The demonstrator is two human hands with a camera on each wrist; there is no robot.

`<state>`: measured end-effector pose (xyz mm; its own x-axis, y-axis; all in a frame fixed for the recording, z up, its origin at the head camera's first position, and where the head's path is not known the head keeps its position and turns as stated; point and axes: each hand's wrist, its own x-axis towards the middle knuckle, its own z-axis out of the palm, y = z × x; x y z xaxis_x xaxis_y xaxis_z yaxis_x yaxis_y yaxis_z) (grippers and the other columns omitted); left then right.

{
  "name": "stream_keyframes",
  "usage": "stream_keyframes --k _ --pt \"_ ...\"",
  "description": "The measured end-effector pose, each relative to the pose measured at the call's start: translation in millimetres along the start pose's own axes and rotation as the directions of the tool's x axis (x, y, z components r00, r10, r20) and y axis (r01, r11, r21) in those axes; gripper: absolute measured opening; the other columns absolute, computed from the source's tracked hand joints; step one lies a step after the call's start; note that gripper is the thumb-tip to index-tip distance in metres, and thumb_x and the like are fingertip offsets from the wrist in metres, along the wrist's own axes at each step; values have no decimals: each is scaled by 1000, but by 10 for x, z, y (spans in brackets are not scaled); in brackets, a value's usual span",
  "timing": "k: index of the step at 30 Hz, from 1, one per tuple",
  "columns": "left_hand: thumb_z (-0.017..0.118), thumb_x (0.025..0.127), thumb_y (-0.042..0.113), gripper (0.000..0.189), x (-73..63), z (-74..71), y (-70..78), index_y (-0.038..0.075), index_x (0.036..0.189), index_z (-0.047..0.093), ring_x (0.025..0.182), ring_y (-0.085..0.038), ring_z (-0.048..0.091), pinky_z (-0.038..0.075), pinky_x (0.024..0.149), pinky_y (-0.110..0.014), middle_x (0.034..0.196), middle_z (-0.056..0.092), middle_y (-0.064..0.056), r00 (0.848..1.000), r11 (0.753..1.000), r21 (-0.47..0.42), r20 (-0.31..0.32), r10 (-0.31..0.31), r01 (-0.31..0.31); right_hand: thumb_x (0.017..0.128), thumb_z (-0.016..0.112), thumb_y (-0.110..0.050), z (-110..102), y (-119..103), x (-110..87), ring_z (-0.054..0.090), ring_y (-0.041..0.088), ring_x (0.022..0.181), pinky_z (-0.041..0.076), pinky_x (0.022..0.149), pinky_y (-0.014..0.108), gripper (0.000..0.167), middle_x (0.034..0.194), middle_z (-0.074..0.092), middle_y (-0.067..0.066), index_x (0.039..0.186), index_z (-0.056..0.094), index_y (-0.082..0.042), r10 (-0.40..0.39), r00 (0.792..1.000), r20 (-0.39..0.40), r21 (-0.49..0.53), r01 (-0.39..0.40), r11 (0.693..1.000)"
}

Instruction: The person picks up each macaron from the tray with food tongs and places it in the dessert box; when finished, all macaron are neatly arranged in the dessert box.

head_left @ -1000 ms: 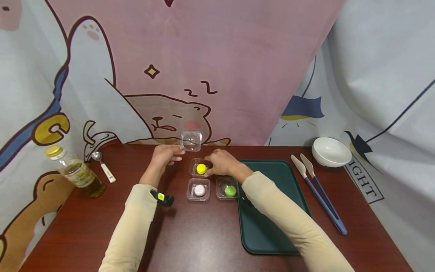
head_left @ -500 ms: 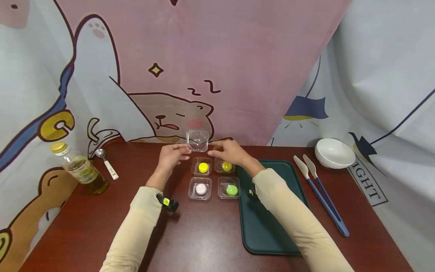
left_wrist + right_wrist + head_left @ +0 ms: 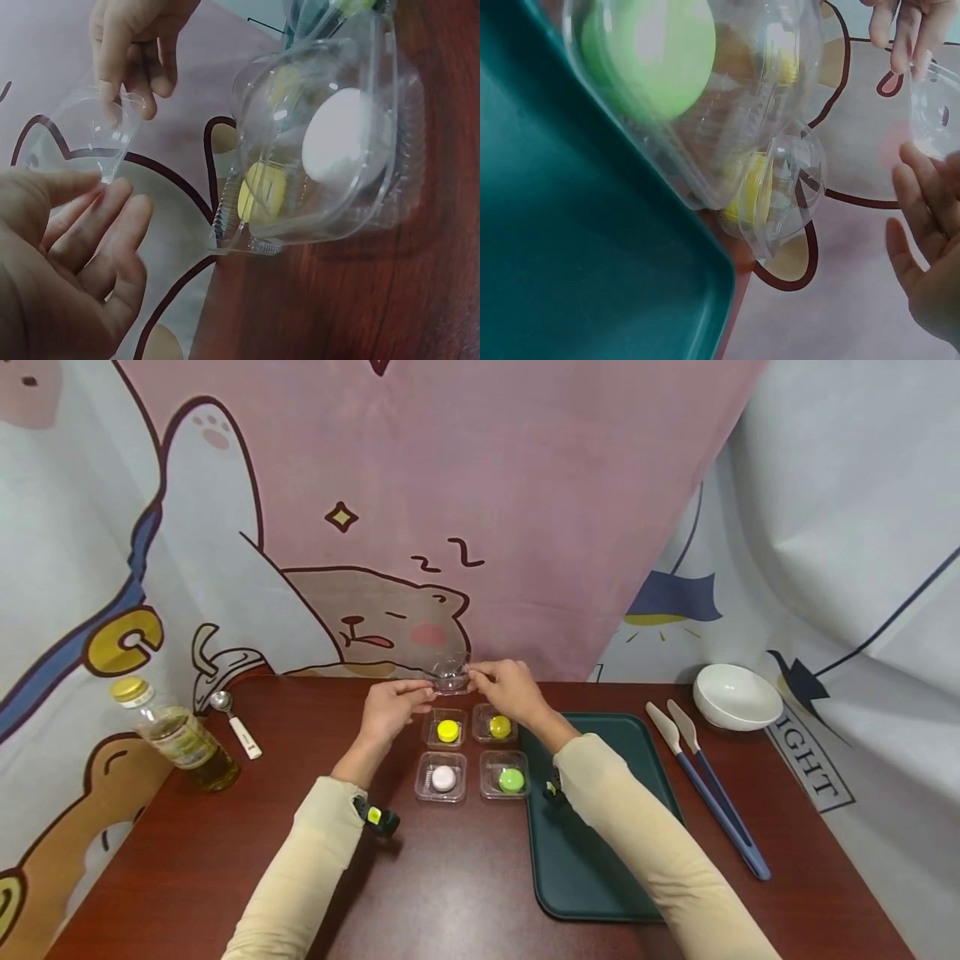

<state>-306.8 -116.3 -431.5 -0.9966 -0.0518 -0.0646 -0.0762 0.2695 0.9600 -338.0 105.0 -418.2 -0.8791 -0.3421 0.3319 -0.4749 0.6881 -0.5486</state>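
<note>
A clear plastic lid [image 3: 451, 679] is held up at the back of the table, just in front of the cloth. My left hand [image 3: 388, 712] pinches its left edge between thumb and fingers, while my right hand [image 3: 512, 692] pinches the right edge. In the left wrist view the lid [image 3: 84, 135] is seen tilted between both hands. Below them, small clear boxes stand in two rows, each with one round sweet: bright yellow [image 3: 447, 731], darker yellow under a domed cover [image 3: 499, 727], pale pink [image 3: 443, 778] and green [image 3: 512, 780].
A dark green tray [image 3: 600, 860] lies right of the boxes. Farther right are blue-handled tongs [image 3: 716, 802] and a white bowl [image 3: 737, 697]. An oil bottle [image 3: 180, 739] and a small scoop [image 3: 238, 727] stand and lie at left. A printed cloth [image 3: 562, 568] hangs behind.
My right hand has left the rear boxes, moved up and taken the lid's right edge. The lid, in my left hand, has shifted right and tipped flatter.
</note>
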Motion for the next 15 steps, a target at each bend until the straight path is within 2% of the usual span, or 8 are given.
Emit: stream_keyframes --k 4,8,11,13,15 --pt "65 98 44 49 -40 15 37 9 130 69 108 -28 74 59 80 -40 118 75 -12 995 1000 3 96 11 -11 101 62 -27 -11 10 -30 41 10 45 33 47 24 26 92 80 -1 122 76 -20 -21 993 -116 -38 17 999" --pt "54 97 63 73 -85 32 99 4 140 60 119 -28 69 56 95 -51 130 69 -15 979 999 -35 205 3 4 98 66 -29 -7 31 -60 35 7 42 29 46 24 25 70 75 -2 120 77 -23 -78 974 -214 -103 57 993" --pt "50 95 70 83 -94 43 154 2 142 57 124 -30 66 53 100 -53 135 66 -17 973 998 -64 231 -12 28 98 67 -29 -13 44 -78 35 6 42 28 45 25 24 58 67 -2 119 77 -24 -127 958 -258 -138 93 986" --pt "52 94 71 84 -91 42 187 2 141 58 126 -31 65 52 102 -53 136 65 -18 972 996 -79 231 -27 46 98 67 -29 -26 51 -88 36 7 41 30 45 26 24 63 71 -1 119 77 -24 -153 953 -262 -147 117 982" --pt "55 95 66 79 -87 34 210 2 141 58 128 -32 62 51 103 -53 138 64 -18 971 993 -99 236 -37 62 98 67 -29 -49 61 -96 41 8 44 34 47 27 24 78 78 0 120 77 -24 -162 956 -243 -140 130 982"
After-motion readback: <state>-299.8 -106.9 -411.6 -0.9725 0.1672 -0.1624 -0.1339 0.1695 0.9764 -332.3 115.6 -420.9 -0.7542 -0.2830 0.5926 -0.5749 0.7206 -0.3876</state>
